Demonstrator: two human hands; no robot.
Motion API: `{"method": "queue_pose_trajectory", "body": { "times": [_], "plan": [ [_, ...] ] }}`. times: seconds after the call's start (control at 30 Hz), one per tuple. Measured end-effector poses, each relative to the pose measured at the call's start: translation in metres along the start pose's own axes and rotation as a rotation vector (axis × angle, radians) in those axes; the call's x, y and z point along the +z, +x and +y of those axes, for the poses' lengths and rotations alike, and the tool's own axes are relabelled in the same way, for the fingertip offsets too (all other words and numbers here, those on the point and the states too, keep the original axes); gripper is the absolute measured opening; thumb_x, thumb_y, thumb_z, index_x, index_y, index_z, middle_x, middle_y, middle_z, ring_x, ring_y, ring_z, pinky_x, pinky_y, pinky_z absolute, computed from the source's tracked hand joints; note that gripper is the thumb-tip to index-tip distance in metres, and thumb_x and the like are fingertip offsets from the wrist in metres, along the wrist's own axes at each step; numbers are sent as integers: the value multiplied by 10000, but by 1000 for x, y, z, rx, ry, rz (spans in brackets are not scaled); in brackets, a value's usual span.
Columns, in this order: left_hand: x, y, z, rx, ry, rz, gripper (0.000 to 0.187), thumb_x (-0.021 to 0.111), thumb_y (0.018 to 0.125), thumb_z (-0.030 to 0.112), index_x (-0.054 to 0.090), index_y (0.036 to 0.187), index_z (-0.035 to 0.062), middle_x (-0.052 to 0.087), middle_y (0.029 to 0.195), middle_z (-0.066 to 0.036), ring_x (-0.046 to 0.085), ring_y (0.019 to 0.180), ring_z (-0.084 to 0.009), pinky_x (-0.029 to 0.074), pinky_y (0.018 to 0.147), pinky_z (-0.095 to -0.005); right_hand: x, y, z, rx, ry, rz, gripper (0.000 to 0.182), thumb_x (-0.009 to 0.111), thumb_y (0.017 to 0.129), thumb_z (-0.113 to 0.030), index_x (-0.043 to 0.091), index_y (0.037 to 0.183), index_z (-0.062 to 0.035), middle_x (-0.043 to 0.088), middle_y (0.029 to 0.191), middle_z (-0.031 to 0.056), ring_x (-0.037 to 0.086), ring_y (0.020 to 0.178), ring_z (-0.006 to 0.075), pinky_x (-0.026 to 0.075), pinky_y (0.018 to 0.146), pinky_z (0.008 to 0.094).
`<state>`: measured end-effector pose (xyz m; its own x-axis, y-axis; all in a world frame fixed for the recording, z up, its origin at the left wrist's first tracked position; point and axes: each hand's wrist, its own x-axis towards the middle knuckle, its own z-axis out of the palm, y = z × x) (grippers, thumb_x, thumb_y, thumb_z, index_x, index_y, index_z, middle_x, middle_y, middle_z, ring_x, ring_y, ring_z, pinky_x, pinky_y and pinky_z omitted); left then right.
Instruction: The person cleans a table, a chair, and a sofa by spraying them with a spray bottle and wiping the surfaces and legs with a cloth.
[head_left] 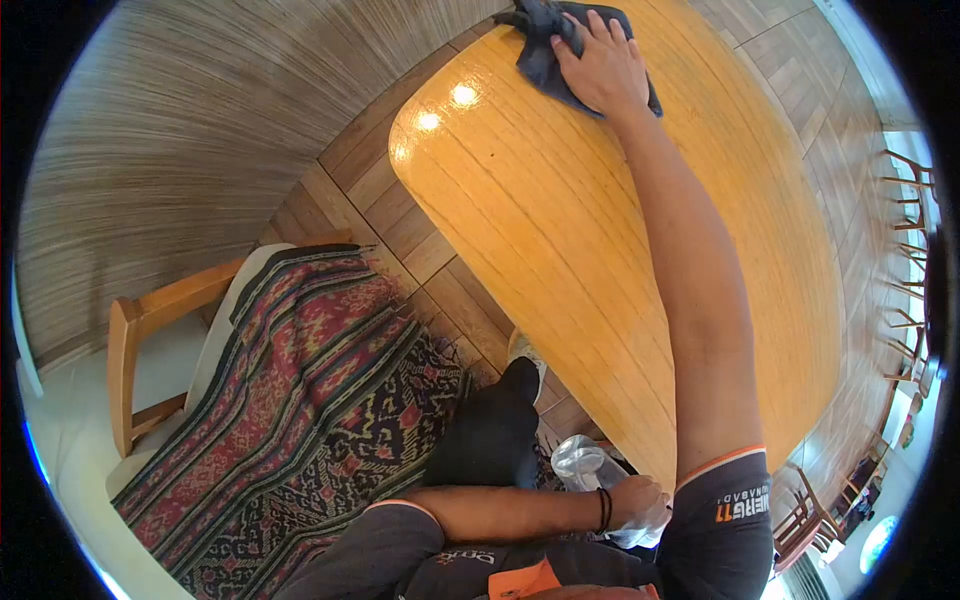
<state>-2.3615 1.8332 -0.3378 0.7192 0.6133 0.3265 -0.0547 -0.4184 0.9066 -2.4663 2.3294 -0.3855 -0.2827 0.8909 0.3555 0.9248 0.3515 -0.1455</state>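
My right hand (603, 68) reaches to the far end of the yellow wooden table (560, 220). It lies flat on a dark grey cloth (540, 70), fingers spread and pressing down. The cloth is spread under the palm and bunched near the thumb, with one end at the table's edge. Close to my body, my left hand (638, 503) is closed around a clear plastic bottle (585, 462), held tilted beside the table's near edge. The hand covers the bottle's middle, and its top cannot be made out.
A bench or seat with a wooden frame (125, 370) and a patterned woven textile (330, 400) stands to the left. A ribbed wall panel (200, 130) curves along the upper left. Several wooden chairs (905, 340) stand at the far right on the tiled floor (800, 70).
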Motion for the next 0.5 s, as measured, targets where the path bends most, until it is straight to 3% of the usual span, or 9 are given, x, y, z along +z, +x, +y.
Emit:
{"method": "queue_pose_trajectory", "body": {
  "times": [0.07, 0.13, 0.2, 0.3, 0.5],
  "plan": [
    [0, 4, 0, -130, -202, -107, 153, 614, 800, 279, 668, 779, 137, 657, 742, -67, 650, 701, -274, 494, 637, -445, -3, -13, -1, -66, -2, -18, 581, 436, 982, -522, 446, 1489, -238, 379, 1573, 82, 310, 1462, 314, 244, 1194, 474],
    [9, 7, -1, -160, -215, -165, 169, 631, 778, 298, 681, 771, 137, 652, 706, -59, 655, 678, -281, 497, 616, -451, -20, -33, -21, -159, 17, -87, 579, 465, 974, -504, 443, 1489, -239, 379, 1572, 91, 304, 1462, 328, 242, 1193, 483],
    [32, 4, 0, -45, 24, -160, 190, 648, 760, 316, 694, 767, 131, 643, 672, -60, 658, 656, -289, 498, 599, -460, -34, -62, -49, -259, 65, -131, 589, 510, 954, -484, 445, 1486, -241, 381, 1568, 102, 303, 1460, 342, 242, 1192, 493],
    [57, 1, -14, -85, -38, -255, 202, 618, 794, 306, 687, 893, 144, 628, 866, -66, 624, 828, -281, 479, 725, -446, -49, -120, -88, -369, 172, -132, 607, 580, 904, -461, 480, 1462, -243, 396, 1557, 117, 312, 1454, 348, 252, 1187, 499],
    [144, -38, -42, -318, -394, -269, 329, 558, 860, 286, 672, 1145, 169, 598, 1256, -77, 556, 1172, -264, 439, 978, -420, -96, -211, -102, -231, 312, -193, 573, 622, 903, -423, 502, 1443, -272, 390, 1562, 102, 307, 1460, 343, 260, 1190, 496]
  ]
}}
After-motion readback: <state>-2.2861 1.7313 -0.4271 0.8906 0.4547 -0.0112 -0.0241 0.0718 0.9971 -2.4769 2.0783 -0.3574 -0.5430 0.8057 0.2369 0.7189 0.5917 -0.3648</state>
